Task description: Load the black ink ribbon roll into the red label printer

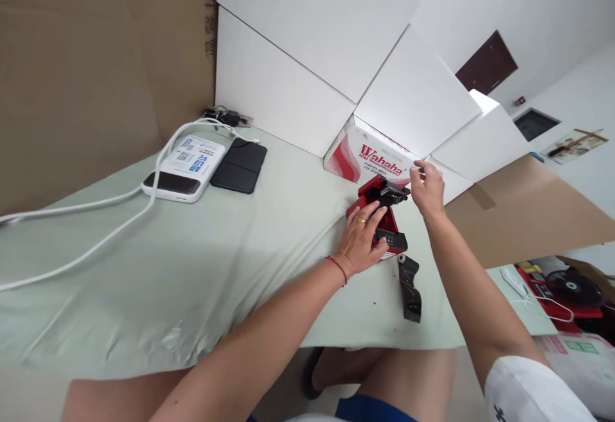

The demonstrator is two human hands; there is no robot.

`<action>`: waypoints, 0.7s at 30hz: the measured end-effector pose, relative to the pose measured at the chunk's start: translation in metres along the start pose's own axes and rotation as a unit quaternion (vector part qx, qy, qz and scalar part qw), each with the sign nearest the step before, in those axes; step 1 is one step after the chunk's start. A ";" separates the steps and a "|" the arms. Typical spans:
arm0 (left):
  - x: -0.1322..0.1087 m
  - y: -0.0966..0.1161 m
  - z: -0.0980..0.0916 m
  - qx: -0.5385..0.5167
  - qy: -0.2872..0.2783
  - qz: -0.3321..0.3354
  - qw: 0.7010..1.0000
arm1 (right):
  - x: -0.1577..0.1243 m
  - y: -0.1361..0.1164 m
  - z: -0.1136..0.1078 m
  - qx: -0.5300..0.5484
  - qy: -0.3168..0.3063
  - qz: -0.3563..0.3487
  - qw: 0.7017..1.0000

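Observation:
My left hand [362,239] grips a small red and black device [393,241] on the table, fingers over its open body and thumb by the black panel at its near end. A black hinged-looking part [391,193] sticks up at the far end of the device. Just right of that part, my right hand [427,185] is raised with fingers curled and pinched together. Whatever may be between those fingertips is too small to make out. A curled black strip with a small roll at one end [410,287] lies on the cloth, close to the device's near side.
Behind the device stands a white and red Wahaha box [372,156] against white panels [288,76]. To the left lie a white power bank [185,169] with white cables, a black folded phone-like item [239,166] and dark keys [228,116]. Pale green cloth [216,249] covers the table.

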State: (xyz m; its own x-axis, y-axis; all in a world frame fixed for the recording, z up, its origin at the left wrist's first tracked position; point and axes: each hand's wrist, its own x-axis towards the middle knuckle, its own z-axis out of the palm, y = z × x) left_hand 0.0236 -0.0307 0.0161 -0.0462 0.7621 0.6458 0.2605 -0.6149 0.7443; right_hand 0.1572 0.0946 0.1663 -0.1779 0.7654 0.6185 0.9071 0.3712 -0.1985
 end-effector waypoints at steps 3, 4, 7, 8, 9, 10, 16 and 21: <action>-0.001 -0.004 0.000 -0.020 0.035 -0.038 0.998 | -0.017 -0.008 -0.010 0.015 0.012 -0.024 1.000; -0.001 -0.006 0.000 -0.027 0.047 -0.052 0.997 | -0.024 -0.011 -0.015 0.021 0.000 -0.052 0.998; -0.001 -0.010 0.000 -0.043 0.070 -0.072 0.994 | -0.045 -0.014 -0.024 0.003 -0.089 -0.158 0.983; -0.001 -0.012 0.000 -0.045 0.074 -0.071 0.994 | -0.052 -0.013 -0.024 -0.018 -0.111 -0.177 0.978; -0.001 -0.013 0.000 -0.043 0.078 -0.070 0.994 | -0.057 -0.013 -0.024 -0.039 -0.123 -0.184 0.974; -0.001 -0.014 0.000 -0.036 0.080 -0.067 0.994 | -0.063 -0.012 -0.023 -0.057 -0.126 -0.183 0.973; -0.003 -0.009 0.000 0.111 0.055 0.128 0.984 | -0.111 -0.011 -0.032 -0.074 -0.109 -0.240 0.962; -0.014 0.005 0.005 0.173 0.021 0.271 0.947 | -0.148 -0.005 -0.058 -0.019 -0.125 -0.284 0.950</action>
State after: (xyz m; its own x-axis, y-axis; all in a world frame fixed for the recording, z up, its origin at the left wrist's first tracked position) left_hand 0.0309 -0.0434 0.0102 0.1484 0.3396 0.9288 0.5567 -0.8049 0.2054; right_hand 0.2014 -0.0507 0.1195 -0.7236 0.5500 0.4169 0.6501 0.7460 0.1443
